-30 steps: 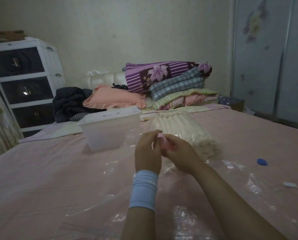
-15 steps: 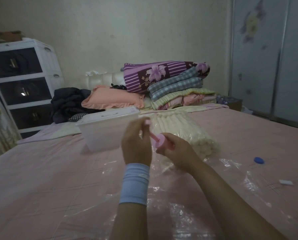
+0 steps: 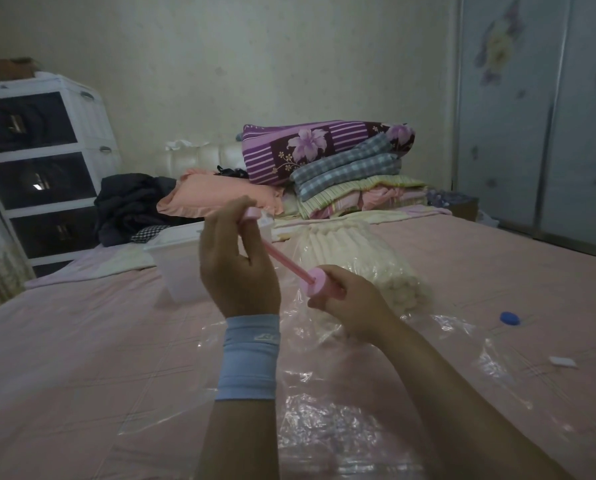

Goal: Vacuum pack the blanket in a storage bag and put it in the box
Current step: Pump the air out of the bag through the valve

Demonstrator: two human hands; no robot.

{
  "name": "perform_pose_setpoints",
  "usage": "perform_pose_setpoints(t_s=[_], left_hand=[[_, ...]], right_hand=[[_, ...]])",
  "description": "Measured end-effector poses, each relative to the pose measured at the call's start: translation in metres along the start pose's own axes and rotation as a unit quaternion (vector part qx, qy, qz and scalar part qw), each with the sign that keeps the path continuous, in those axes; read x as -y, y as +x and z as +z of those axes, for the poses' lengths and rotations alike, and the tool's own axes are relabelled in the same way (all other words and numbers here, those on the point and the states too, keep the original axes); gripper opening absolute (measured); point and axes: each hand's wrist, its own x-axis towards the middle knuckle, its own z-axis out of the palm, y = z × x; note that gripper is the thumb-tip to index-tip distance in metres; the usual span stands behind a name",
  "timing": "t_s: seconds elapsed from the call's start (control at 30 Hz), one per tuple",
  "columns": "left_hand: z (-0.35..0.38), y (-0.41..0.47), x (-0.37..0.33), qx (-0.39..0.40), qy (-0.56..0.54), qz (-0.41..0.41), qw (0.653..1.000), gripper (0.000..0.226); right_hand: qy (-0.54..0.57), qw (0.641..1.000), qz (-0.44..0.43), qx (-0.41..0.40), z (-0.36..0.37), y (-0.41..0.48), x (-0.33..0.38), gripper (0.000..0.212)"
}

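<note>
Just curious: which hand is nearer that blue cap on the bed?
Right. The right hand, gripping the pink pump, sits left of the blue cap; the left hand is farther left.

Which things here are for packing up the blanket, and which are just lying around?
For the job: pink hand pump, held by the left hand and right hand; cream blanket; clear storage bag; plastic box; probably the blue cap and white clip.

Just lying about: folded bedding pile; pink pillow; dark clothes; drawer unit.

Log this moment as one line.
left hand: grips pump handle | right hand: holds pump barrel | rod: extended | blanket: inside bag
</note>
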Motion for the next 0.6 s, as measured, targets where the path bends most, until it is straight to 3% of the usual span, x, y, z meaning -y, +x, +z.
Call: perform_pose_setpoints(t_s=[0.07,0.17,0.23,0.3,0.47,0.53,0.6], left_hand=[[0.009,-0.023,0.006,0.086,-0.001,-0.031,0.996,0.013],[0.018,-0.056,0.016,0.26,-0.019,-0.12,0.958,0.011],[0.019,-0.057,0.019,0.295,-0.028,-0.139,0.945,0.01],[0.014,-0.04,0.013,0.263,-0.025,-0.097,0.96,0.011],[-0.006,0.016,-0.005,0.045,-0.009,-0.002,0.999,0.017],[-0.005,0.014,-0.004,0.02,-0.002,0.0,1.0,0.016],[0.002,-0.006,0.001,0.047,-0.001,-0.013,0.999,0.015]], right_hand=[[-0.003,1.0,-0.004,-0.003,0.001,-0.001,0.001,0.045],[0.001,1.0,-0.019,-0.012,0.002,0.0,0.001,0.042],[0.002,1.0,-0.025,-0.012,0.003,0.0,0.002,0.041],[0.005,1.0,-0.018,-0.017,0.001,0.001,0.001,0.043],[0.009,1.0,-0.004,-0.009,-0.001,0.001,0.0,0.045],[0.006,1.0,0.0,-0.007,0.0,0.001,-0.001,0.047],[0.002,1.0,0.0,-0.005,0.002,0.001,0.0,0.047]])
